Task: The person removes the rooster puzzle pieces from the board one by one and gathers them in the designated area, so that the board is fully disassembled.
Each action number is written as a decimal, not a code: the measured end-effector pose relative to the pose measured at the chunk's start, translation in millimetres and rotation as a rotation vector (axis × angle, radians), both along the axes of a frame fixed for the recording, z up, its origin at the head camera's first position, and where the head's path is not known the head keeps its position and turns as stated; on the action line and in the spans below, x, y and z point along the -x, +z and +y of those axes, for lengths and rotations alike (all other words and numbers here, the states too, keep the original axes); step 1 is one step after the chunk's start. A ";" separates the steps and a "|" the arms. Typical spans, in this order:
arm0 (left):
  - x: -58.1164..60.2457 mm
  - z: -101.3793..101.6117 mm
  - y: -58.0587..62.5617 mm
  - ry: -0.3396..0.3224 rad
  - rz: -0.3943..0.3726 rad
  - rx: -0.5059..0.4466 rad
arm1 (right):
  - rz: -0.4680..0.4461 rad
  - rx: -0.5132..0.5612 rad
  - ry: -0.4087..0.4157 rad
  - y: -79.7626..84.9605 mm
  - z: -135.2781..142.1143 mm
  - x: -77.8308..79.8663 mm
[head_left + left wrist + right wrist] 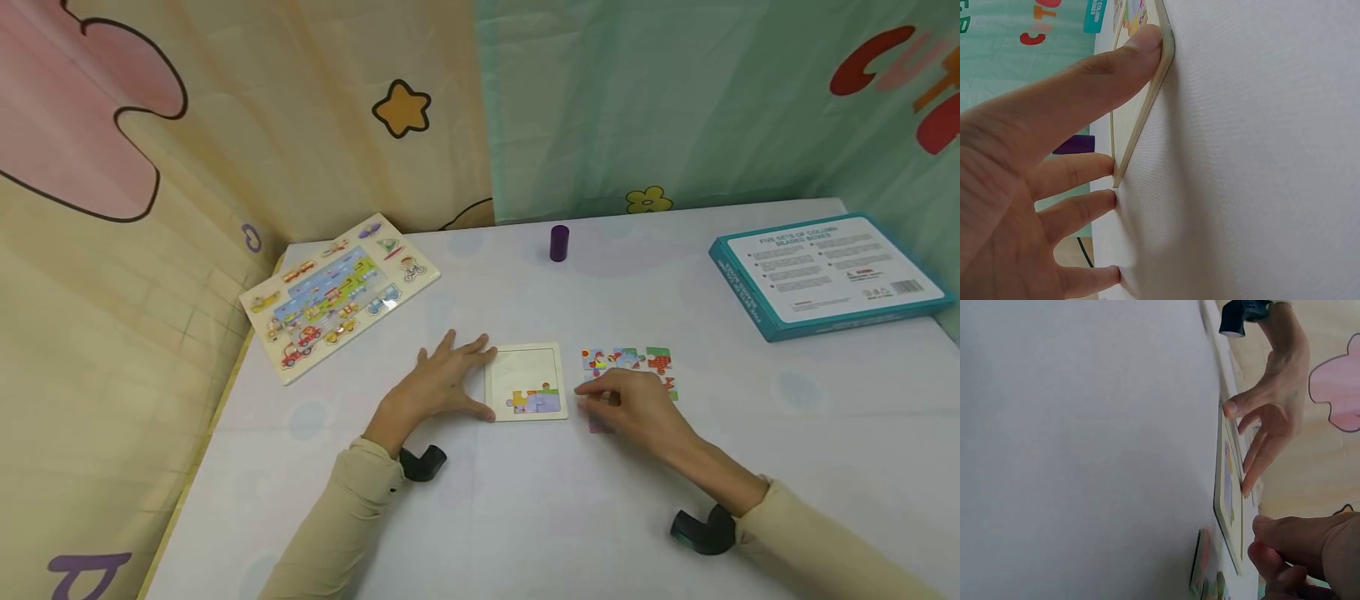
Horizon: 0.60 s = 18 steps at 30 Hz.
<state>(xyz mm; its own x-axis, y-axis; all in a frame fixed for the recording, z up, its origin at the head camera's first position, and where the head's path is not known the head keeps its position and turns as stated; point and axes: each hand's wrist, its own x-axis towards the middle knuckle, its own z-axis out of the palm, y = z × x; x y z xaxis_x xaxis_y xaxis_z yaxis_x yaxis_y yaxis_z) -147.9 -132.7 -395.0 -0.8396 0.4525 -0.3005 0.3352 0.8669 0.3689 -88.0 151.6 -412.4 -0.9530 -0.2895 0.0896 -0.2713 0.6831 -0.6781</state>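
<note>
A small wooden puzzle tray (pixel 522 365) lies on the table, with several joined jigsaw pieces (pixel 536 402) in its lower right corner. At its left edge is my left hand (pixel 442 379), fingers spread; the thumb (pixel 1147 40) touches the rim. Just right of the tray hovers my right hand (pixel 633 408), thumb and index finger brought together, other fingers curled. No piece shows between those fingertips (pixel 1261 526), though a thin one could be hidden. Loose jigsaw pieces (pixel 626 358) lie grouped beyond and partly beneath the right hand.
A larger vehicle picture puzzle board (pixel 341 292) lies at the back left. Near the back edge a purple cylinder (pixel 559 243) stands upright. The flat teal-edged box (pixel 836 271) lies at the right. Printed curtains (pixel 637 100) hang behind the white table (pixel 510 508).
</note>
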 end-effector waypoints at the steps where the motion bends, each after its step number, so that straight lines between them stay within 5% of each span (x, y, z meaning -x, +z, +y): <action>1: -0.1 -0.2 -0.1 0.001 -0.001 -0.001 | -0.008 0.001 0.027 0.8 -5.4 2.7; 7: -0.4 0.7 -0.8 0.000 -0.002 -0.004 | -0.033 -0.026 0.148 0.7 -34.8 15.7; 13: -0.4 0.8 0.0 0.000 -0.003 -0.006 | -0.050 -0.101 0.153 -1.3 -51.2 21.3; 18: -0.5 -0.5 0.3 -0.002 0.000 -0.011 | -0.108 -0.052 0.130 -2.4 -54.5 23.9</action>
<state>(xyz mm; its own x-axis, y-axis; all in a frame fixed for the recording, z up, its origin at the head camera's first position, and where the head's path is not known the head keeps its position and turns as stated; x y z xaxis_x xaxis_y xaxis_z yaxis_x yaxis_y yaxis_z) -147.4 -133.1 -394.6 -0.8388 0.4574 -0.2952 0.3370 0.8621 0.3784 -111.9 97.2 -414.8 -0.9103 -0.4129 -0.0290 -0.2877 0.6815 -0.6729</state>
